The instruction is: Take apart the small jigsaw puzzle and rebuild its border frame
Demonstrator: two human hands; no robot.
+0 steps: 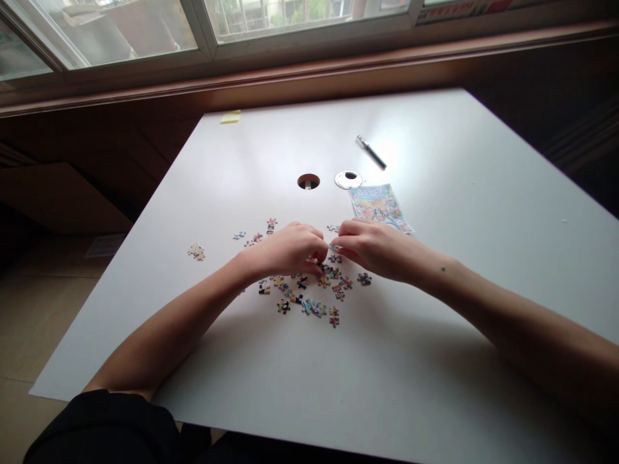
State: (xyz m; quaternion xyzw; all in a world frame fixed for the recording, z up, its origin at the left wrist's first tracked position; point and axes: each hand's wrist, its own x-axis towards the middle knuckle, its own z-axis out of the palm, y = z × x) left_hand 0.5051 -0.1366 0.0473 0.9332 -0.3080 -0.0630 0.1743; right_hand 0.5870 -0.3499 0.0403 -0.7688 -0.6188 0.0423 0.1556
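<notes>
Joining step under way: left hand (285,250) and right hand (374,248) pinched narrow on one small puzzle piece (333,247) held between fingertips above the scattered pieces (309,293) on the table (435,309); next calls for lining up tabs.

an office: white desk (435,270) with cable hole (308,181) by window (193,26).

Loose coloured cardboard jigsaw pieces (309,293) lie scattered across the middle of the white rectangular table (459,212), crowding that zone; a printed colourful picture card (380,206) lies just beyond them; a round cable hole (308,182) and its white round cap (348,180) sit farther back; a dark slim pen (371,152) and a yellow sticky-note pad (231,116) lie near the far edge; the near strip, right side and left margin of the tabletop are open for passage.
</notes>
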